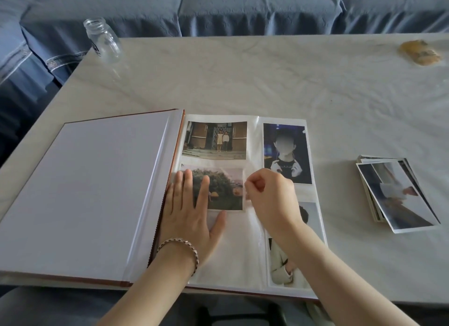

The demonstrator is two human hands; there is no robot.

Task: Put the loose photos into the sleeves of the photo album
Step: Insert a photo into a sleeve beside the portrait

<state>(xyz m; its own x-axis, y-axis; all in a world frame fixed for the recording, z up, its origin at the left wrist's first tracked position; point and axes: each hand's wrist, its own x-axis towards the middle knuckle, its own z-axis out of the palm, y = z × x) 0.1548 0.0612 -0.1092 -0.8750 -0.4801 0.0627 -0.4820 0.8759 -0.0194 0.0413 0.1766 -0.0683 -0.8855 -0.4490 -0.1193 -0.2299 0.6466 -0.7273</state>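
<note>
The left hand (192, 218) lies flat, fingers straight, on the landscape greenery photo (226, 187) in the open white-paged album (109, 192). The right hand (272, 199) pinches the photo's right end, in line with its long axis.

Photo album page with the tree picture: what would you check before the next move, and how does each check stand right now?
1. Photo album lies open and flat on the table: ok.
2. Left hand presses the page down: ok.
3. Right hand pinches the tree photo at its right edge: ok.
4. Tree photo fully inside its sleeve: cannot tell.
5. Sleeve below it free for another photo: ok.
6. Stack of loose photos lies to the right: ok.
</note>
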